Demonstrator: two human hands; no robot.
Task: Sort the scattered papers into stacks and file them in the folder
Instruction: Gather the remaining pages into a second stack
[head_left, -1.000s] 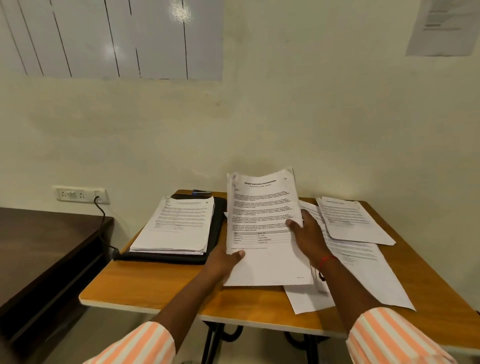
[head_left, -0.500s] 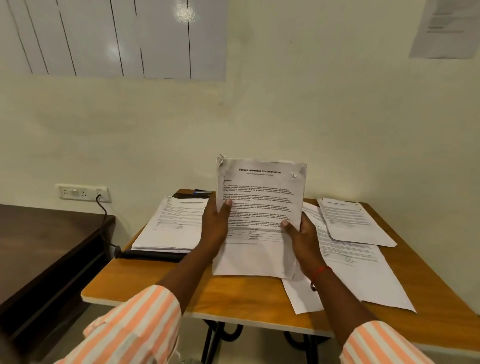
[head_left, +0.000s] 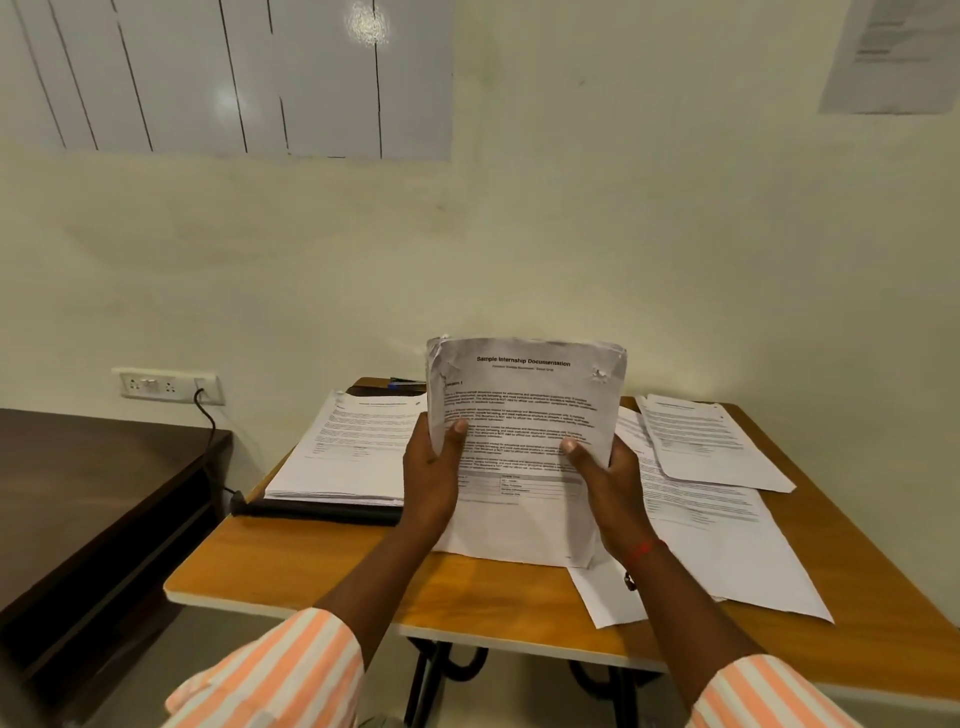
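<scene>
A sheaf of printed papers (head_left: 524, 415) stands upright on its bottom edge on the wooden table (head_left: 322, 571), headed "Sample Internship Documentation". My left hand (head_left: 431, 478) grips its left edge, thumb on the front. My right hand (head_left: 608, 483) grips the right edge the same way. To the left, a stack of papers (head_left: 353, 447) lies on a black folder (head_left: 311, 512). Loose sheets (head_left: 727, 540) lie spread on the right, and another small stack (head_left: 701, 441) sits at the back right.
A dark wooden desk (head_left: 78, 499) stands to the left, lower than the table. A wall socket (head_left: 166, 385) with a black cable is behind it. The wall runs close behind the table. A pen (head_left: 405, 385) lies behind the folder.
The sheaf has gone from lying tilted on the table to standing upright. Both hands have shifted to grip its side edges, and its top corners now curl back.
</scene>
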